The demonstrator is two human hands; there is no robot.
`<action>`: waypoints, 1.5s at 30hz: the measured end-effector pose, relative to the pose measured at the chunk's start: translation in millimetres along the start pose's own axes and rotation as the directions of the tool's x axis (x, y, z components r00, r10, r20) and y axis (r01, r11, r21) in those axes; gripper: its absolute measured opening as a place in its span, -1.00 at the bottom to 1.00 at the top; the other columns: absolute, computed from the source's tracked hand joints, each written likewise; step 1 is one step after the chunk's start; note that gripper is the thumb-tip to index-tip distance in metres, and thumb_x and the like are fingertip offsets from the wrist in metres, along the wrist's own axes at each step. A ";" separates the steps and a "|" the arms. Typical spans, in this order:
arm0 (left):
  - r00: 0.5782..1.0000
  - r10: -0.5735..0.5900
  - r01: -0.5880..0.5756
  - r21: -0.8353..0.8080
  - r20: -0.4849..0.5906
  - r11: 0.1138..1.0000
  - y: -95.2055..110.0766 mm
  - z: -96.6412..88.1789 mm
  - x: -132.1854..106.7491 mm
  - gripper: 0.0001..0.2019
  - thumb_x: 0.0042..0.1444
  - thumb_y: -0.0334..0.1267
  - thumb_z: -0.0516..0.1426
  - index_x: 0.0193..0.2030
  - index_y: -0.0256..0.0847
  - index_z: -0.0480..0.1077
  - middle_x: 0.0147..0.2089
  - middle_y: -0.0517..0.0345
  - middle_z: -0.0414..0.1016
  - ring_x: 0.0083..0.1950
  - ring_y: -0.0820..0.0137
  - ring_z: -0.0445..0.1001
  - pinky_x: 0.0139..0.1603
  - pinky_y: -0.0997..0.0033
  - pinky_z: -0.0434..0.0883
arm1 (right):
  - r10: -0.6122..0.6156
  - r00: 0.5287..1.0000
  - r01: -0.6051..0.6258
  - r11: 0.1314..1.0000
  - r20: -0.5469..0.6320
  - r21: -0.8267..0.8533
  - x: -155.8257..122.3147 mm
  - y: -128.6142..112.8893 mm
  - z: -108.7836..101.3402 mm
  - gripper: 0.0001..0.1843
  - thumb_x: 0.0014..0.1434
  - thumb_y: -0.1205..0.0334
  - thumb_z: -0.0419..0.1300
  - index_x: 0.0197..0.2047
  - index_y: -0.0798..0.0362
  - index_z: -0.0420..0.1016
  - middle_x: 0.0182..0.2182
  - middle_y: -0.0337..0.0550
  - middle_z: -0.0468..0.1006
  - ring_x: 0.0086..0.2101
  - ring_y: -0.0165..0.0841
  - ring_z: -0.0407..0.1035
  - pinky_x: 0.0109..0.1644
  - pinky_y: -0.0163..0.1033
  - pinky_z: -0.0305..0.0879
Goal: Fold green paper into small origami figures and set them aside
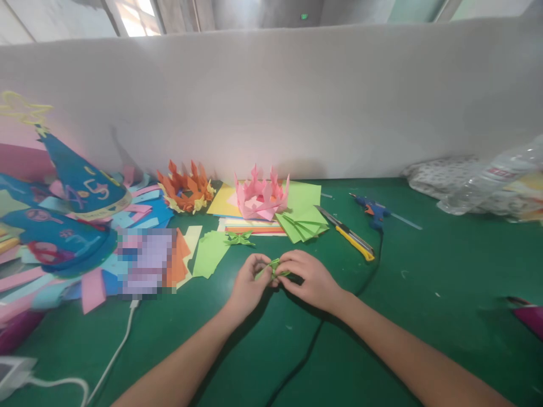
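Observation:
My left hand (248,282) and my right hand (307,277) meet over the green table (424,294), both pinched on a small folded green paper piece (274,267) held between the fingertips. Just beyond lies a finished green folded paper shape (240,238). A loose green sheet (211,252) lies to its left. A stack of green folded sheets (302,226) rests behind my right hand.
A pink paper crown (261,198) and an orange one (186,186) stand by the white partition (297,96). A yellow utility knife (350,234) and blue glue gun (373,210) lie right. Blue party hats (80,181) and paper strips crowd the left. Plastic bags (479,183) sit far right.

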State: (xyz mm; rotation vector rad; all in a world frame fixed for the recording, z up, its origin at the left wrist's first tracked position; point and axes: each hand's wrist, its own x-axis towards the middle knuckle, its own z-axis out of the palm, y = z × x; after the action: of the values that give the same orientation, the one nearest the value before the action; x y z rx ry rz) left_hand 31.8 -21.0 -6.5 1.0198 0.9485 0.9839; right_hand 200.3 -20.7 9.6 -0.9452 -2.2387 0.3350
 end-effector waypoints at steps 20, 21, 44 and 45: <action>1.000 0.000 0.001 0.024 -0.010 1.000 5.0 2.7 -2.4 -0.72 -0.14 -0.35 0.24 -0.31 -0.23 0.22 -0.39 0.29 0.36 -0.47 0.56 0.39 -0.35 0.50 0.36 | 0.015 1.000 -0.012 0.990 0.024 -0.138 1.6 -9.4 -1.6 -0.89 0.14 0.35 0.13 -0.33 0.03 0.48 -0.33 -0.13 0.49 -0.30 -0.33 0.32 -0.24 -0.24 0.27; 1.000 0.004 -0.004 0.023 -0.014 1.000 4.9 2.5 -2.3 -0.72 -0.14 -0.34 0.24 -0.31 -0.23 0.22 -0.39 0.29 0.36 -0.47 0.56 0.39 -0.35 0.50 0.36 | 0.013 0.999 -0.008 0.990 0.033 -0.141 1.9 -9.5 -2.3 -0.89 0.14 0.35 0.13 -0.34 0.02 0.48 -0.34 -0.13 0.49 -0.30 -0.33 0.33 -0.24 -0.24 0.27; 0.980 0.199 -0.188 0.258 -0.016 0.948 -3.4 -1.5 -2.8 -0.82 0.01 -0.31 0.15 -0.25 -0.15 0.22 -0.36 0.26 0.34 -0.34 0.46 0.39 -0.28 0.48 0.34 | 0.096 0.982 -0.114 0.988 -0.162 -0.102 3.6 -13.2 -6.3 -0.80 0.20 0.25 0.09 -0.35 0.02 0.54 -0.16 -0.06 0.46 -0.13 -0.23 0.32 -0.04 -0.05 0.27; 0.979 0.201 -0.188 0.270 -0.023 0.944 -2.9 -1.6 -3.0 -0.82 0.00 -0.31 0.15 -0.26 -0.15 0.23 -0.35 0.26 0.34 -0.34 0.46 0.40 -0.28 0.48 0.34 | 0.102 0.981 -0.119 0.988 -0.162 -0.095 4.0 -14.2 -5.9 -0.79 0.20 0.25 0.08 -0.36 0.02 0.54 -0.16 -0.06 0.47 -0.13 -0.23 0.32 -0.05 -0.05 0.27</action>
State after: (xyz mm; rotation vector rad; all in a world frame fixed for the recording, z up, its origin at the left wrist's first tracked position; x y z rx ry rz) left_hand 30.0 -24.1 -9.2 1.3413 1.0562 1.0676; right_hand 194.7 -28.0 22.4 -1.1153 -2.0813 0.1867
